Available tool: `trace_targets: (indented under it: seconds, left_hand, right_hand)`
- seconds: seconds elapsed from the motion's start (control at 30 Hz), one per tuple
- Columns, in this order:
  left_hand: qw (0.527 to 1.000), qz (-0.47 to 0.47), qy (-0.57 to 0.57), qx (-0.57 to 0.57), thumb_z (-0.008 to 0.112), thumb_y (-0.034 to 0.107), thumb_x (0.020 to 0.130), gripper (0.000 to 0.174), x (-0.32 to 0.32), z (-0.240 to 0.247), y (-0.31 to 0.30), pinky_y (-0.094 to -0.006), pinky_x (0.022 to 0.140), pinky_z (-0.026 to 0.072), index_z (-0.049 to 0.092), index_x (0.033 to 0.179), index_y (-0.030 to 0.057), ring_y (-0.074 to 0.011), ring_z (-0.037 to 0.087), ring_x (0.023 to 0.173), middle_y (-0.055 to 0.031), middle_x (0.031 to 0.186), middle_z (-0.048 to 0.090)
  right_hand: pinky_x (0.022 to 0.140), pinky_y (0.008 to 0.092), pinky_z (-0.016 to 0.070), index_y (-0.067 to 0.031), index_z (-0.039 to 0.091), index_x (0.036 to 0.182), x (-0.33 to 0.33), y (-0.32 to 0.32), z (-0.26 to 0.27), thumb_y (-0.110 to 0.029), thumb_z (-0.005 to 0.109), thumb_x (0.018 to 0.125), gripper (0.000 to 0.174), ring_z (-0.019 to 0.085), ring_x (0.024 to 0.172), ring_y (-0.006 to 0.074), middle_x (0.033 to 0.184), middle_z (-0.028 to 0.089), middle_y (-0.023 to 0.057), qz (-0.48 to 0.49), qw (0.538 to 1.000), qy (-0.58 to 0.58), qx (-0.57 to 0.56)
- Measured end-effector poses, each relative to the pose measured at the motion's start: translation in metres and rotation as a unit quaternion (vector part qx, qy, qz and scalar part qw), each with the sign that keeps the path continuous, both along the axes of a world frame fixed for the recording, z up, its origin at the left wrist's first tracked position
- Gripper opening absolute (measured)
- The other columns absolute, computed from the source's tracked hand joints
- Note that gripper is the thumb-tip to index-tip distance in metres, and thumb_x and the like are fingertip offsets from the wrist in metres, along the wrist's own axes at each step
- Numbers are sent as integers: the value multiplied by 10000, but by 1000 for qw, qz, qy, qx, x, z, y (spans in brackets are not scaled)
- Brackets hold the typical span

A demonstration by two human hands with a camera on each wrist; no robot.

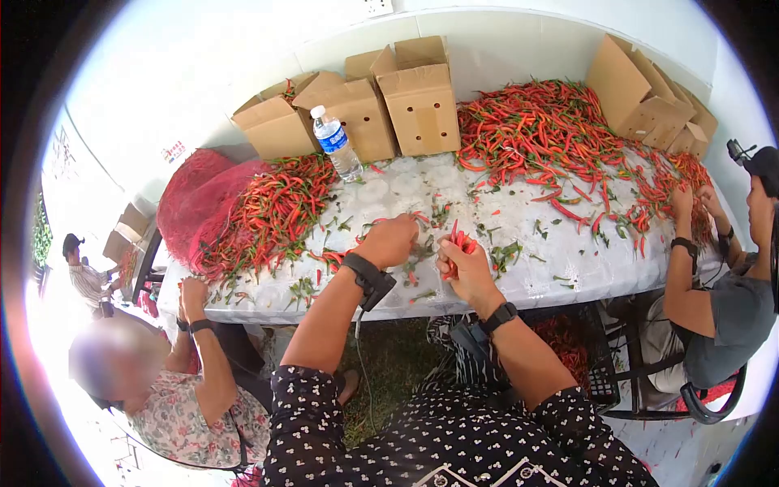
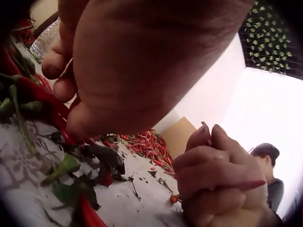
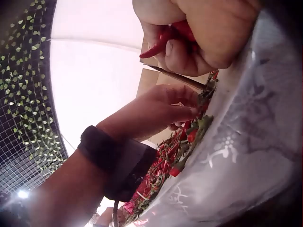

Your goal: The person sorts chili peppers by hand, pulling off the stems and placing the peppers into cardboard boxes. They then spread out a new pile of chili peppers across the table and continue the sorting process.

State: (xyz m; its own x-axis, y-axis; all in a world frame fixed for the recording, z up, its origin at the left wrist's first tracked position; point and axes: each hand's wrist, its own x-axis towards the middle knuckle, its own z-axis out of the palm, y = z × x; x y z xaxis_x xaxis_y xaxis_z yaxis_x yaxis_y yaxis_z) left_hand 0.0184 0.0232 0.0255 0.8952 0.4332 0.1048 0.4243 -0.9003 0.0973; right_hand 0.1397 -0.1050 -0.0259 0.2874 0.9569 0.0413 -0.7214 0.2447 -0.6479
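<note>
Just over the table, my left hand point(image 1: 393, 239) reaches down with bent fingers among loose chili peppers and green stems. In the left wrist view its fingertips are right at a red chili pepper point(image 2: 45, 97); I cannot tell whether they pinch it. To its right, my right hand point(image 1: 469, 274) grips several red chili peppers point(image 1: 461, 239) in curled fingers, their tips sticking out above the fist. A red chili tip point(image 3: 156, 48) also pokes out between its fingers in the right wrist view. Snapped-off green stems point(image 1: 507, 256) lie beside that hand.
Chili heaps point(image 1: 531, 126) cover the table's back, another point(image 1: 280, 203) spills from a red mesh bag point(image 1: 199, 207). Cardboard boxes point(image 1: 418, 105) and a water bottle point(image 1: 337, 146) stand behind. People sit at left point(image 1: 195, 406) and right point(image 1: 734, 316). A black crate point(image 1: 602, 381) is under the table.
</note>
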Motion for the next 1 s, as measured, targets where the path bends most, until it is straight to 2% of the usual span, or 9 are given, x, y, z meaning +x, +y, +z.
trace_targets:
  seconds: [0.07, 0.2, 0.3, 0.4, 0.47, 0.67, 0.8, 0.93, 1.0]
  left_hand:
    - [999, -30, 8, 13, 564, 87, 696, 66, 2, 0, 3, -427, 655, 462, 536, 746, 54, -346, 573, 760, -148, 910, 520]
    - [998, -50, -29, 29, 557, 99, 708, 70, 1, -3, 4, -423, 649, 456, 535, 758, 55, -345, 572, 742, -141, 858, 541]
    - [998, -42, -38, -12, 555, 111, 715, 80, -3, -6, 11, -416, 629, 448, 532, 751, 44, -340, 567, 713, -133, 763, 566]
    - [992, -3, -122, -45, 569, 113, 706, 111, -6, 1, 18, -394, 605, 453, 561, 777, 29, -331, 574, 666, -147, 701, 591]
    - [968, 78, -184, -152, 581, 110, 722, 144, -6, 24, 10, -335, 589, 470, 602, 827, 14, -253, 609, 646, -140, 719, 622]
    - [899, 11, -266, -348, 608, 73, 738, 155, 13, 38, -15, -246, 592, 469, 631, 879, 12, -92, 592, 658, -74, 716, 640]
    - [904, 4, -281, -321, 596, 62, 777, 123, 19, 34, -38, -203, 577, 433, 611, 874, -13, -40, 507, 637, 3, 691, 587]
    - [889, 56, -304, -339, 592, 96, 787, 131, 6, 24, -50, -215, 570, 430, 613, 861, -10, -36, 501, 643, 3, 687, 584]
    - [930, 52, -233, -278, 581, 120, 782, 142, -8, 11, -51, -261, 569, 435, 610, 839, -7, -86, 526, 616, -46, 680, 589]
  right_hand:
    - [410, 233, 297, -62, 509, 845, 0, -2, 2, -112, 583, 824, 91, 444, 516, 118, 649, 470, 17, 4, 1000, 0, -6]
    - [410, 233, 300, -57, 509, 846, 0, 0, 0, -102, 584, 822, 90, 443, 512, 121, 643, 467, 20, -9, 1000, 1, -4]
    - [411, 233, 308, -52, 515, 858, 0, -2, 1, -98, 585, 821, 92, 436, 502, 119, 632, 468, 20, -1, 1000, -4, -15]
    - [419, 235, 330, -40, 525, 860, -1, -2, 3, -85, 589, 818, 89, 443, 496, 116, 627, 477, 20, -4, 1000, -5, -19]
    - [426, 235, 329, -34, 525, 868, -1, 0, 1, -87, 589, 821, 96, 444, 504, 118, 632, 478, 22, -5, 1000, -17, -16]
    - [421, 229, 335, -35, 525, 832, -3, -2, 8, -90, 600, 818, 94, 454, 503, 112, 642, 499, 31, -1, 998, -52, -28]
    - [418, 222, 341, -38, 517, 812, -3, -5, 11, -92, 609, 815, 106, 461, 506, 109, 648, 511, 38, 15, 998, -52, -32]
    - [472, 226, 387, -27, 539, 844, -3, -5, 8, -69, 590, 825, 69, 461, 516, 95, 657, 512, 23, 4, 998, -58, -23]
    - [471, 223, 382, -36, 533, 836, -4, -3, 6, -65, 579, 830, 54, 460, 520, 92, 664, 516, 19, -19, 999, -39, -29]
